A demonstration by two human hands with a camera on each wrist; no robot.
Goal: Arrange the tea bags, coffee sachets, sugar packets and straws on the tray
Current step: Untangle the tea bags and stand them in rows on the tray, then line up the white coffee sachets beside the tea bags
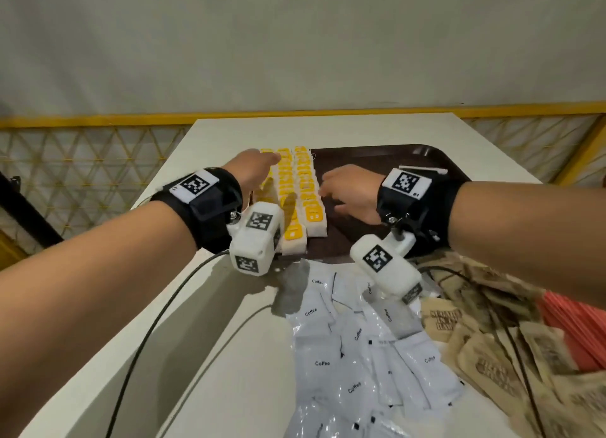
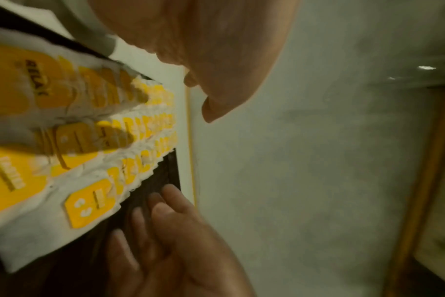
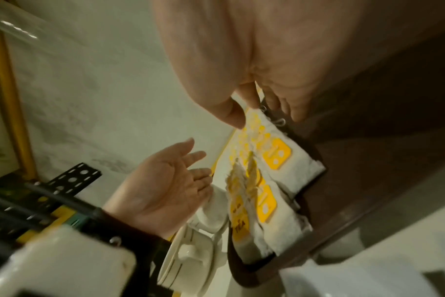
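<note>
The white-and-yellow paper tea bags (image 1: 303, 188) lie in rows at the left end of the dark brown plastic tray (image 1: 387, 157). The left hand (image 1: 254, 172) and the right hand (image 1: 352, 190) flank them, each grip open and holding nothing. Pressing gently from both sides should straighten the rows.

Table (image 1: 328, 131): we see a white top, its far edge near the wall.
Fence (image 1: 82, 162): we see yellow-framed lattice behind it.
Wall (image 1: 295, 37): plain grey.

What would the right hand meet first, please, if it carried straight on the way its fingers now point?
Most likely the nearest row of tea bags: the right hand lies open over the tray, fingers pointing left at that row. Whether they already touch is unclear.
</note>
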